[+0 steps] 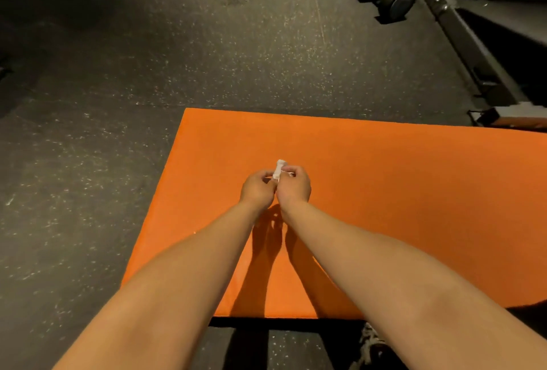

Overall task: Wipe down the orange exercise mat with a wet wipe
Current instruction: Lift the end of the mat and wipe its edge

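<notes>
Meanwhile, above orange exercise mat (384,192), left hand (257,189) and right hand (294,186) pinch bunched wet wipe (279,167), each grip closed on it; risk: tearing or dropping if pulled apart roughly

No legible text anywhere.

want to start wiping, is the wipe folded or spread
Folded: the wet wipe is a narrow wad pinched between left hand and right hand.

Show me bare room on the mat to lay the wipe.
The flat orange exercise mat is bare right of the right hand, and between the left hand and its left edge. Crowded where both hands pinch the crumpled white wipe.
</notes>
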The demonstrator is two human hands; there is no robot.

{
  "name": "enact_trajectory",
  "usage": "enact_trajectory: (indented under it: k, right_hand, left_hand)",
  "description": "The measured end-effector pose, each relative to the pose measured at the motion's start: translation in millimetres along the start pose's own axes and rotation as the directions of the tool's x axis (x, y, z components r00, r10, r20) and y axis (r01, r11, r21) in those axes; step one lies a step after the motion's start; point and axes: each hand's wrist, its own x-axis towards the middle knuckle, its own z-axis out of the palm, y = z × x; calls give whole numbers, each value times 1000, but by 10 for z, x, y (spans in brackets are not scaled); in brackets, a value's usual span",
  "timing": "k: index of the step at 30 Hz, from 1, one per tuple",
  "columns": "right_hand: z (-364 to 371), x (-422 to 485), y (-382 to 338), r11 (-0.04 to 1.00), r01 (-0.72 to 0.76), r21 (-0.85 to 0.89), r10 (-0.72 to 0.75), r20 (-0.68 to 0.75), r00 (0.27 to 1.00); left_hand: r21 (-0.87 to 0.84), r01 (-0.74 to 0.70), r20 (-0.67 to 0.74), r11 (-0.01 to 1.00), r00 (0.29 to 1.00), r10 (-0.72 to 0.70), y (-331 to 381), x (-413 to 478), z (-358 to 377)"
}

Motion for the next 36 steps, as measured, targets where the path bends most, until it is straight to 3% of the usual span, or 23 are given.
enact_trajectory:
  k: [7,16,20,28,32,36]
  right_hand:
    - [-109,643,-211,989,-140,37,144,-185,972]
    - [-1350,-171,-1675,888,-358,289,441,-318,839]
    - [-2061,-816,-2395,832,-370,413,512,-317,799]
    - [-3400,-2087,-3242,737,-250,628,598,-432,675]
    - [-4058,-2597,-3308,718,-219,661,621,-464,632]
    - [-4832,-2848,-3091,680,-173,712,671,-510,538]
  left_hand:
    - [-63,157,137,986,980,-147,420,632,382]
    - [131,232,442,964,856,-267,2387,-285,383]
    - [188,196,516,962,814,-267,3368,-902,365]
    - [332,25,638,943,730,-244,4715,-2243,588]
    - [363,-78,698,929,682,-216,5138,-2850,955]
    - [385,-190,774,903,600,-203,5425,-3497,1593]
